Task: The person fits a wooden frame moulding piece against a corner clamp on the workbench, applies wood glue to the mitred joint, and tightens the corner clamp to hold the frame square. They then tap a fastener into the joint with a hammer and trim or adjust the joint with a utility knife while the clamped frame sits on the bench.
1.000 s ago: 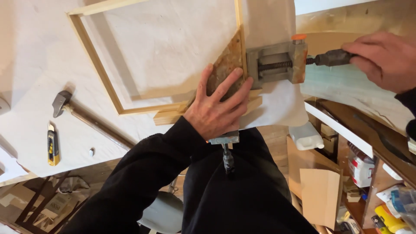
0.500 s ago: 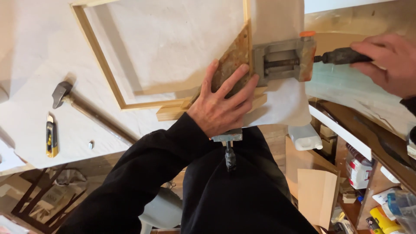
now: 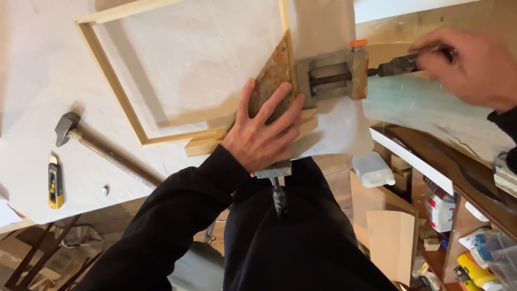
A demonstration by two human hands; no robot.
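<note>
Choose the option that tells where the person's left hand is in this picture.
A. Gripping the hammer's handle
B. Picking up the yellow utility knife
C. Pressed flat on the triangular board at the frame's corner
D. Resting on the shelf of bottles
C: the left hand lies spread on the triangular board at the corner of the wooden frame, far from the hammer.

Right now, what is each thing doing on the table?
Left hand: flat, pressing the triangular board.
Right hand: gripping the clamp handle.
Corner clamp: on the wooden frame corner.
Hammer: lying flat, untouched.
Utility knife: lying flat, untouched.
</note>
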